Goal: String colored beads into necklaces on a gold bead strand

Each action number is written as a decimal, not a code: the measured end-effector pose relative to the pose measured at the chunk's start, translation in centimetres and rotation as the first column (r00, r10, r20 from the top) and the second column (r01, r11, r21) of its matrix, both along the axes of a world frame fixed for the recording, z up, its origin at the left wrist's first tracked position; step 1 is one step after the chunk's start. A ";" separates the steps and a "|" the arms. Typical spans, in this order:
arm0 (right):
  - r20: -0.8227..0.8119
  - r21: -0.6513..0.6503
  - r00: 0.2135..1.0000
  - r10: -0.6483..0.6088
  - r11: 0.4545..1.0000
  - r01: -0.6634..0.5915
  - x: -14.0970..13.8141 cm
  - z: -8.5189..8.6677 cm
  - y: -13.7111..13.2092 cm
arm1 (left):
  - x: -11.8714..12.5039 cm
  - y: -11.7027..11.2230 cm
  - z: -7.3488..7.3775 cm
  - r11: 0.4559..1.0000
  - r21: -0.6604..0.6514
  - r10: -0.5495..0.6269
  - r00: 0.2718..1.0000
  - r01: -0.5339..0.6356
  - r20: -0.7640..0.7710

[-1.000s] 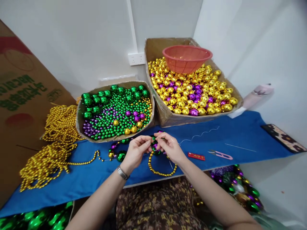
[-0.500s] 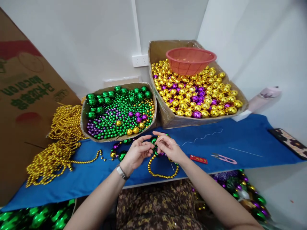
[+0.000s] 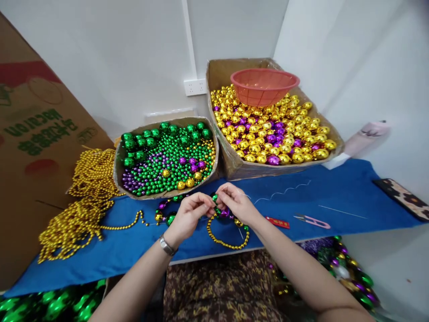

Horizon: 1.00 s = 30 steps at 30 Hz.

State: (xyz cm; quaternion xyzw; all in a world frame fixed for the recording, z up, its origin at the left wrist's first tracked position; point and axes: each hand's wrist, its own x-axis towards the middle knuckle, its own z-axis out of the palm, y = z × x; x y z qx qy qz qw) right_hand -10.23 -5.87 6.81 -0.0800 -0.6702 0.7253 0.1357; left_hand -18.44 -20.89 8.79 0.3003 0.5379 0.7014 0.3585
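My left hand [image 3: 190,214] and my right hand [image 3: 237,203] meet over the blue cloth [image 3: 301,201], both pinched on a bead necklace [image 3: 225,223] of small gold beads with green and purple balls. Its gold loop hangs down onto the cloth below my hands. More green, gold and purple balls of the strand [image 3: 165,214] trail left of my left hand. A thin white thread [image 3: 281,192] runs rightward from my right hand. A watch sits on my left wrist.
A cardboard tray of green, purple and gold beads [image 3: 166,156] and a larger box of gold and purple balls [image 3: 271,134] with an orange basket [image 3: 263,85] stand behind. Gold bead strings [image 3: 77,205] pile at left. Snips [image 3: 310,220] and a red packet [image 3: 276,222] lie right.
My fingers have curled in tighter on the beads; the left forefinger that was stretched out half a second ago is now bent. The hands stay in the same spot.
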 end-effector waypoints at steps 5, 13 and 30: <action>0.143 0.153 0.989 0.027 0.987 -0.049 0.1 0.4 0.6 | 0.2 -0.3 1.0 0.995 -0.100 -0.011 0.965 -0.015 -0.261; -0.005 0.802 0.999 0.046 0.597 -0.024 1.6 2.5 1.5 | -0.1 -0.5 1.4 0.978 -0.152 0.026 0.799 -0.146 -0.601; 0.018 0.327 0.996 -0.086 0.942 0.076 3.7 1.6 3.9 | -1.2 -1.6 0.2 0.988 0.117 0.073 0.975 -0.099 0.210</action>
